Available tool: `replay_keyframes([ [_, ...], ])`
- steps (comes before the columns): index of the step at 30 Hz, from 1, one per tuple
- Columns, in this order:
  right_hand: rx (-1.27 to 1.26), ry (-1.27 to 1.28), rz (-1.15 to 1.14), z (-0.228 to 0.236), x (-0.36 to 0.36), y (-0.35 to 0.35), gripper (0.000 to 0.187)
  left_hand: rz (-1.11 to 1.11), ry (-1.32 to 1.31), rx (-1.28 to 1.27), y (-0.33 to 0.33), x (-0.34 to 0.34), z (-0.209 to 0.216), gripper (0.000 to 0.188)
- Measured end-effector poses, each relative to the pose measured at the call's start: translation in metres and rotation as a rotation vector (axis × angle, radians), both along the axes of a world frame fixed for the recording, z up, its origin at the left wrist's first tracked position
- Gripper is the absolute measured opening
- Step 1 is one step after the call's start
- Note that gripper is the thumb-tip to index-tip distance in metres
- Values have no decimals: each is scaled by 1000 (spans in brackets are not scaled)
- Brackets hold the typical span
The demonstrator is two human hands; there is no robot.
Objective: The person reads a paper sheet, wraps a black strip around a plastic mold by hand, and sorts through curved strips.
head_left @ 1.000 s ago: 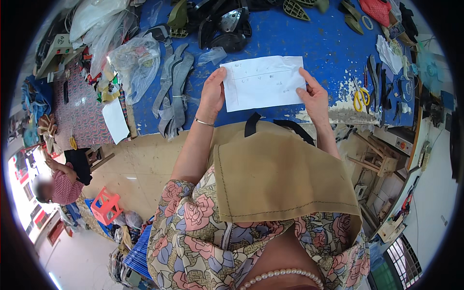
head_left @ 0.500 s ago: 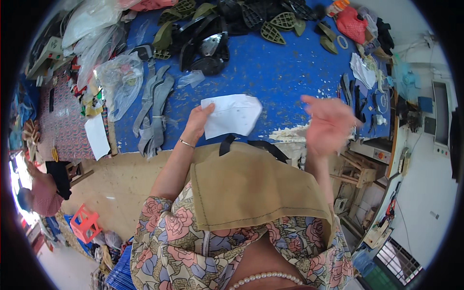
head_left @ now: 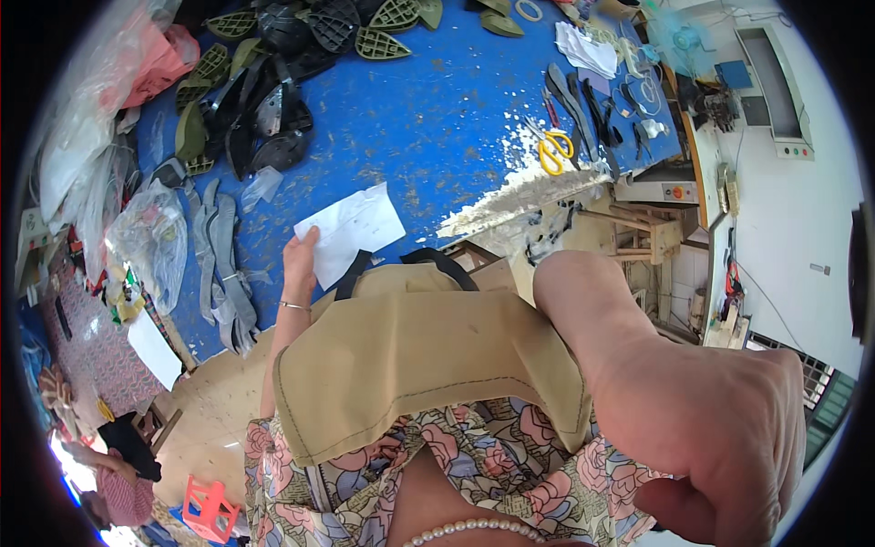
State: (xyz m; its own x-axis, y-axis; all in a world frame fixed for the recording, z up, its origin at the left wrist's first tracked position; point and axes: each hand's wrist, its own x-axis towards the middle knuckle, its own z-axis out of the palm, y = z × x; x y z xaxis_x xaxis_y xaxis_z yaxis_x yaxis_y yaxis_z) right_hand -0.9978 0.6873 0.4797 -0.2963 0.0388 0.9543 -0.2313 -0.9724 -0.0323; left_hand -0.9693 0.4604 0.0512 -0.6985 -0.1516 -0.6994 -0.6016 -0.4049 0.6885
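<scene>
My left hand (head_left: 301, 260) pinches the lower left edge of a white sheet of paper (head_left: 360, 223) between thumb and fingers, just over the near edge of the blue table. Faint marks show on the sheet. My right hand (head_left: 711, 424) is raised very close to the camera at the lower right, bent at the wrist. Its thumb and fingers are curled downward, and whatever they may hold is hidden. A khaki apron (head_left: 428, 346) with black straps covers my front, below the paper.
Black and olive moulded pieces (head_left: 273, 109) are heaped at the table's far left, near grey strips (head_left: 219, 255) and plastic bags (head_left: 150, 237). Yellow-handled scissors (head_left: 553, 150) lie right on the blue table (head_left: 410, 118). A person (head_left: 123, 488) is at lower left, by a red stool (head_left: 210, 509).
My right hand has come up from beside the table to close before the camera. My left hand still holds the paper. The view has turned to the right, bringing the scissors into sight.
</scene>
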Motion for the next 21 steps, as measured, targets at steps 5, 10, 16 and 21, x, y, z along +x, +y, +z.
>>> replay_keyframes([
  [5, 39, -27, -63, -1, 4, -1, 24, 26, 18, 54, -5, -3, 7, 19],
  [10, 60, -64, -104, -4, 4, -2, 25, 19, 48, 33, -5, -4, 15, 22],
  [16, 94, -121, -130, -7, 3, -10, 25, 64, 22, 9, -2, -4, 25, 23],
  [21, 166, -201, -120, -14, 3, -24, 26, 97, 0, 56, -6, -1, 39, 23],
])
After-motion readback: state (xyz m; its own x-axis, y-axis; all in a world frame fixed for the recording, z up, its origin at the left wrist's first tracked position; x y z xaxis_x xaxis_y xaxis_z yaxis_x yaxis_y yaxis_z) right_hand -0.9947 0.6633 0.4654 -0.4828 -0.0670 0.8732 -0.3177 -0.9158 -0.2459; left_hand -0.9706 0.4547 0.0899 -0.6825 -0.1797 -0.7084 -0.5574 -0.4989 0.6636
